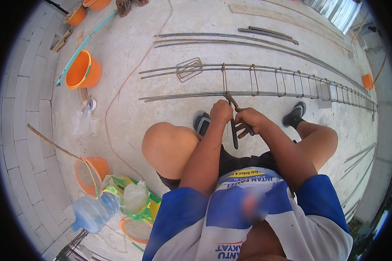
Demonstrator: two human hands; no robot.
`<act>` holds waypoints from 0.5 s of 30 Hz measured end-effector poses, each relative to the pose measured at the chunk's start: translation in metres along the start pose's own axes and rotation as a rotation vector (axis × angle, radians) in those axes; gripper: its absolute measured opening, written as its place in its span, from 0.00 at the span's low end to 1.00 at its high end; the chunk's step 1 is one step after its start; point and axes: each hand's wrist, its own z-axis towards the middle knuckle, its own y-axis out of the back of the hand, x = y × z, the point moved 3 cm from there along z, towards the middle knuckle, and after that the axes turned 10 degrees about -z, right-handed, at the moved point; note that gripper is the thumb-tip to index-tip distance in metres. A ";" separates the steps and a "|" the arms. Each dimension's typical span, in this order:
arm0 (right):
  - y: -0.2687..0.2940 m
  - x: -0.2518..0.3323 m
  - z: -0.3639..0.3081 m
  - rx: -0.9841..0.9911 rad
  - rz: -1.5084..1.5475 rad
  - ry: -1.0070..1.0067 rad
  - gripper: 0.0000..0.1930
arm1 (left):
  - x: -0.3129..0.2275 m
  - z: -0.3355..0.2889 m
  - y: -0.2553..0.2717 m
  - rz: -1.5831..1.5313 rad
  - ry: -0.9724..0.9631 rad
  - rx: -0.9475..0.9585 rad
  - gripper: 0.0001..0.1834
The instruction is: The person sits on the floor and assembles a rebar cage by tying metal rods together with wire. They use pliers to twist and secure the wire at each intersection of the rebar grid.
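Note:
Between my knees, a pair of pincers (pixel 235 137) with black handles reaches up to the near bars of a rebar cage (pixel 265 93), its jaws at the corner of the end stirrup. My right hand (pixel 251 119) is closed on the pincers, with one handle under its fingers and the other hanging beside them. My left hand (pixel 221 111) is closed just left of the jaws, right below the bars; what it grips is hidden. Several rectangular stirrups join the cage's long bars, which stretch away to the right. Loose wire stirrups (pixel 189 69) lie under the cage's left end.
Loose rebar (pixel 196 42) lies beyond the cage. Orange buckets (pixel 83 71) stand at left near a block wall (pixel 32 87). A water jug (pixel 95 212) and a green-yellow sack (pixel 150 204) are at lower left. A thin cord (pixel 117 96) crosses the floor.

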 end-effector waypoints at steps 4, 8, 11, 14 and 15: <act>0.011 0.010 0.004 -0.026 -0.067 0.001 0.21 | -0.016 -0.011 0.011 -0.012 0.017 0.041 0.13; 0.009 0.009 0.002 -0.022 -0.024 0.048 0.15 | -0.005 -0.006 0.006 -0.047 0.001 -0.024 0.14; 0.019 -0.021 0.018 0.077 0.154 0.110 0.18 | -0.024 -0.022 0.021 -0.697 0.424 0.029 0.19; 0.009 -0.042 0.023 0.207 0.386 0.181 0.22 | -0.028 -0.027 0.015 -1.232 0.593 0.119 0.21; 0.003 -0.043 0.020 0.247 0.457 0.208 0.23 | -0.026 -0.021 0.006 -1.430 0.573 0.199 0.20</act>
